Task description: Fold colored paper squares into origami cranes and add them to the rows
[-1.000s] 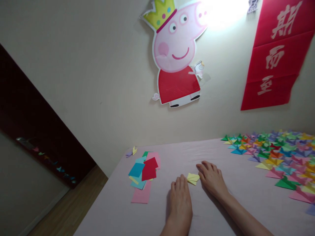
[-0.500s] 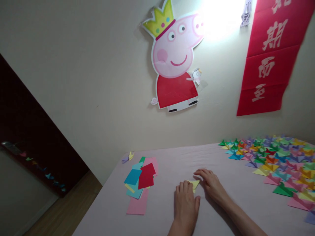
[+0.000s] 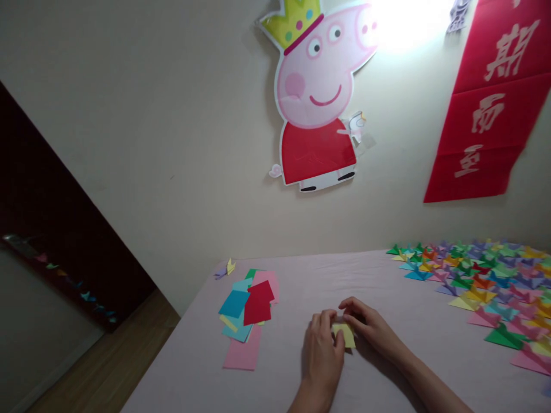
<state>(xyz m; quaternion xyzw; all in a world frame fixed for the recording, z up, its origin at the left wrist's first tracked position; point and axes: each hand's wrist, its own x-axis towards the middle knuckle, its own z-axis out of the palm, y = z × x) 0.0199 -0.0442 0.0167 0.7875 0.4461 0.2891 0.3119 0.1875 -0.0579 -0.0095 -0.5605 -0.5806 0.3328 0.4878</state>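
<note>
A small pale-yellow folded paper [image 3: 348,338] is between my two hands, tilted slightly above the sheet. My left hand [image 3: 321,350] grips its left side, with the thumb across the front face. At the paper's upper right, my right hand [image 3: 372,326] has curled fingers and a thumb on the edge; its fingertips are partly hidden. To the left lies a loose pile of coloured paper, with a red sheet [image 3: 258,304], a blue sheet [image 3: 234,304] and a pink sheet [image 3: 241,354] among them.
Rows of folded paper cranes [image 3: 482,281] spread over the right of the pale pink tabletop [image 3: 193,355]. A yellow folded paper piece [image 3: 231,266] stands at the far left corner. Behind are a wall with a pig cutout [image 3: 318,115] and a red banner [image 3: 486,120].
The yellow paper has turned from a pointed shape lying flat to a squarish face tilted up. My right hand has closed in on it, and the whole view has shifted slightly.
</note>
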